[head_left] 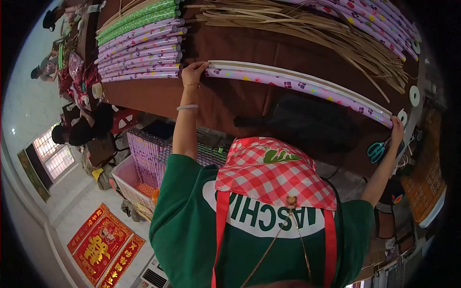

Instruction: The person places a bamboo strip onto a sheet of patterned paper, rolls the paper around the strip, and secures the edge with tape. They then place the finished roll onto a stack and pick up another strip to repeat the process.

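While left hand (pixel 194 73) and right hand (pixel 397 131) pinch a roll (pixel 298 87) by its ends, a crate (pixel 123 174) holds tubes (pixel 144 156).

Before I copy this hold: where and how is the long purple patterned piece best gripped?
Probably pinch both ends, coming from the wearer's side. The purple patterned piece is long and slender, spans between the left hand and right hand, and runs across in front of the wearer; loose tan strips lie beyond its far side.

At eight o'clock lies a gold-lettered red sheet (pixel 99 250). A barred window (pixel 54 154) stands at nine, a patterned brown panel (pixel 422 175) at three.
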A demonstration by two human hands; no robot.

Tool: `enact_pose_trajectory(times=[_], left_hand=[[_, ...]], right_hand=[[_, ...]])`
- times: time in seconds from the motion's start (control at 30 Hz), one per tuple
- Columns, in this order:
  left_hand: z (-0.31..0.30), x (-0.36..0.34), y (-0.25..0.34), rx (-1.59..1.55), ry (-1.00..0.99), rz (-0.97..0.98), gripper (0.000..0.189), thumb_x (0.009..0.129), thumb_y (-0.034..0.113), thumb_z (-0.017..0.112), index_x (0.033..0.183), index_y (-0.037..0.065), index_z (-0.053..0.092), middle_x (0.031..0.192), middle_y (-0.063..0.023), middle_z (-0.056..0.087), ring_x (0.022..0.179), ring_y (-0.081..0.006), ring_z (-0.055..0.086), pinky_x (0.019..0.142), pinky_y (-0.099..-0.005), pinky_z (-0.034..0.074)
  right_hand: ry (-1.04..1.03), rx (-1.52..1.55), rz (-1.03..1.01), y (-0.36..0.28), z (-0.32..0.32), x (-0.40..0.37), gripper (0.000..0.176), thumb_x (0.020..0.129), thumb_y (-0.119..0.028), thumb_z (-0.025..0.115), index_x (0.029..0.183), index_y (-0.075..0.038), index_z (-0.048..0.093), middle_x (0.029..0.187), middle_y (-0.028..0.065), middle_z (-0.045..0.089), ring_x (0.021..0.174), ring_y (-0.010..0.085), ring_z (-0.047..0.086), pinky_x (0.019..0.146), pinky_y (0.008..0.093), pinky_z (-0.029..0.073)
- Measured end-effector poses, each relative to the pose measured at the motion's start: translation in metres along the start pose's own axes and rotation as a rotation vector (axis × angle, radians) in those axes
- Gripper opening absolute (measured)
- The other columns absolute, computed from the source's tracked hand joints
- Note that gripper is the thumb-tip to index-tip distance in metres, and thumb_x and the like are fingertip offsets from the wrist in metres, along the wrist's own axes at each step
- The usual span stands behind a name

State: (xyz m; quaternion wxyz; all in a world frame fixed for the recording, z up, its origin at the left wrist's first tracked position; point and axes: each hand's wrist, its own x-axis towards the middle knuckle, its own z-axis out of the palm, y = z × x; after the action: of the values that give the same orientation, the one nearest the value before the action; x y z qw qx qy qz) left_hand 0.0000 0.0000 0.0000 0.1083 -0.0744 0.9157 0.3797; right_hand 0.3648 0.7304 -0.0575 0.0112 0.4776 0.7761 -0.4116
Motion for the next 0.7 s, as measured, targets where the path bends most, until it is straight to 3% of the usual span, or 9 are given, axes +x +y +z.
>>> enact_pose_trajectory(times=[0.3, 0.37, 0.7], left_hand=[[0.004, -0.005, 0.005, 0.042, 0.021, -0.013, 0.029, 0.070, 0.029, 0.073, 0.087, 0.005, 0.069, 0.077, -0.0080, 0.067, 0.070, -0.0124, 0.062, 0.065, -0.0249, 0.048], [0.004, -0.002, -0.003, -0.022, 0.023, 0.020, 0.030, 0.070, 0.030, 0.074, 0.087, 0.005, 0.070, 0.076, -0.0084, 0.067, 0.069, -0.0130, 0.062, 0.065, -0.0254, 0.048], [0.002, -0.009, 0.011, 0.009, 0.058, -0.013, 0.028, 0.070, 0.029, 0.073, 0.085, 0.006, 0.070, 0.074, -0.0078, 0.067, 0.069, -0.0125, 0.062, 0.065, -0.0260, 0.049]], right_hand=[[0.063, 0.055, 0.006, -0.018, -0.001, -0.012, 0.042, 0.083, -0.041, 0.058, 0.106, -0.006, 0.062, 0.104, 0.0055, 0.061, 0.098, 0.0173, 0.055, 0.084, 0.0285, 0.040], [0.067, 0.066, 0.016, -0.029, 0.004, -0.020, 0.032, 0.085, -0.031, 0.058, 0.102, -0.004, 0.062, 0.098, 0.0030, 0.063, 0.093, 0.0120, 0.055, 0.085, 0.0234, 0.038], [0.060, 0.161, -0.015, -0.025, 0.010, -0.017, 0.032, 0.085, -0.030, 0.058, 0.102, -0.003, 0.061, 0.099, 0.0044, 0.063, 0.095, 0.0133, 0.055, 0.088, 0.0253, 0.038]])
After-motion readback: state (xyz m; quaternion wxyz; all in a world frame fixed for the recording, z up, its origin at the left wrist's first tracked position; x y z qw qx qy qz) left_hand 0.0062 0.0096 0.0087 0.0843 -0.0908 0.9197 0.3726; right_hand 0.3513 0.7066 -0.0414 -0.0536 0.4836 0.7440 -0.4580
